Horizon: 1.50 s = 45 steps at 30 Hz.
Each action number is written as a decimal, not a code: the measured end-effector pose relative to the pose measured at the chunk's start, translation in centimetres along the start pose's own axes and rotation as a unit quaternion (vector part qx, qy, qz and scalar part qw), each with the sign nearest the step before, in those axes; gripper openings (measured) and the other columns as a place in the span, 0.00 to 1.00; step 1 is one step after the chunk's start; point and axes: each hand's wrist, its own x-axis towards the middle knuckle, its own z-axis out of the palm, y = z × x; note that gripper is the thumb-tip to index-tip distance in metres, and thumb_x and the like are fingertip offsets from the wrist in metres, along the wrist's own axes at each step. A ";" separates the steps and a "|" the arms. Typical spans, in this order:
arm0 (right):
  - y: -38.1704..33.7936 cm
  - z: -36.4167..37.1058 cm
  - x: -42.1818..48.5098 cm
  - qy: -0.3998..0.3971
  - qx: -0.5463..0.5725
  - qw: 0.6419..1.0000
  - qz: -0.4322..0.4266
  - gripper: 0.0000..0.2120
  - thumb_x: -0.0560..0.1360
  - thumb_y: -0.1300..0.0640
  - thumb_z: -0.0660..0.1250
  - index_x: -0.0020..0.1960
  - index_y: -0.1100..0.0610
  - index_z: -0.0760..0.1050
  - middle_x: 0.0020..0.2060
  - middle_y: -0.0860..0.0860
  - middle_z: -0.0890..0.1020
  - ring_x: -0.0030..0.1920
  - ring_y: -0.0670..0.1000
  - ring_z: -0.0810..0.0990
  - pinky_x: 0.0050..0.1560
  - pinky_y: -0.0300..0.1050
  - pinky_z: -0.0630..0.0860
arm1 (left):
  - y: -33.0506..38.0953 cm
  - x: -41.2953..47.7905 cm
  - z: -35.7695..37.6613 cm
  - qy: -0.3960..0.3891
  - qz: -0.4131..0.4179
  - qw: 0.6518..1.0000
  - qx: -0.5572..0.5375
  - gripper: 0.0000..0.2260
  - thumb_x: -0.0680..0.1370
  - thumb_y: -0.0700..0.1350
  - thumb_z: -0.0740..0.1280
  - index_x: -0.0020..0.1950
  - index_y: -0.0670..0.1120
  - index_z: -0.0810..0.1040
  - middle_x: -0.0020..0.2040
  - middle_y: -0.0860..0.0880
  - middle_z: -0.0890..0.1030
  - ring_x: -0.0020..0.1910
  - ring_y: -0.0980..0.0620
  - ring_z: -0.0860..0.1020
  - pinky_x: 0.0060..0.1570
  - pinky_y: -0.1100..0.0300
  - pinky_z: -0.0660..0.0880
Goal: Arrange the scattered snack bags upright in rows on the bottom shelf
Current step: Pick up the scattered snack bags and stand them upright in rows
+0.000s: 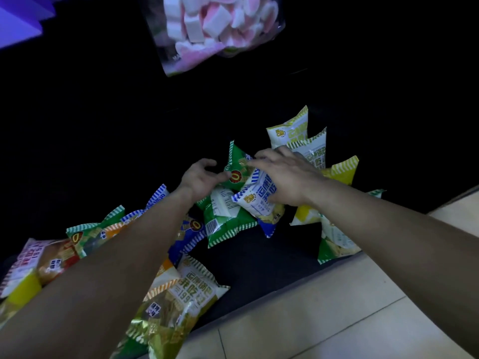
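Several striped snack bags lie scattered on the dark bottom shelf (259, 257). My right hand (282, 174) lies over a blue-and-white bag (256, 200) in the middle of the pile, fingers spread on it. My left hand (199, 180) is just left of it, fingers curled and touching a green bag (237, 164) that stands tilted. Two white-and-yellow bags (290, 128) stand upright behind my right hand. Another green bag (225, 224) lies flat below the hands. A white-and-gold bag (181, 299) lies at the shelf's front edge.
A clear bag of pink and white marshmallows (215, 27) hangs above the shelf. More bags lie at the left, red (49, 257) and green (88, 234), and at the right, yellow (339, 172). Beige floor tiles (324, 312) run along the shelf's front.
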 end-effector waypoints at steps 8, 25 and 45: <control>-0.1 1.2 1.6 -0.025 -0.092 0.995 -0.008 0.41 0.63 0.40 0.78 0.73 0.42 0.66 0.64 0.48 0.65 0.64 0.57 0.61 0.64 0.54 0.67 | 0.6 2.4 2.3 -0.053 -0.057 0.996 -0.039 0.38 0.71 0.48 0.78 0.76 0.49 0.63 0.70 0.40 0.73 0.43 0.44 0.85 0.40 0.54 0.83; -0.6 2.5 3.2 0.086 0.095 0.978 0.166 0.32 0.70 0.49 0.78 0.70 0.55 0.72 0.64 0.56 0.67 0.61 0.62 0.72 0.61 0.57 0.74 | 2.5 4.8 0.8 0.058 0.197 0.958 0.200 0.23 0.75 0.44 0.74 0.69 0.54 0.75 0.70 0.49 0.75 0.66 0.50 0.73 0.53 0.70 0.67; -1.2 -1.4 -1.5 0.078 0.047 0.980 0.175 0.31 0.75 0.47 0.69 0.74 0.52 0.62 0.69 0.54 0.66 0.64 0.61 0.70 0.51 0.54 0.77 | 1.5 0.0 -5.1 0.059 0.127 0.983 0.117 0.21 0.77 0.46 0.72 0.69 0.45 0.75 0.64 0.46 0.79 0.63 0.49 0.76 0.62 0.61 0.70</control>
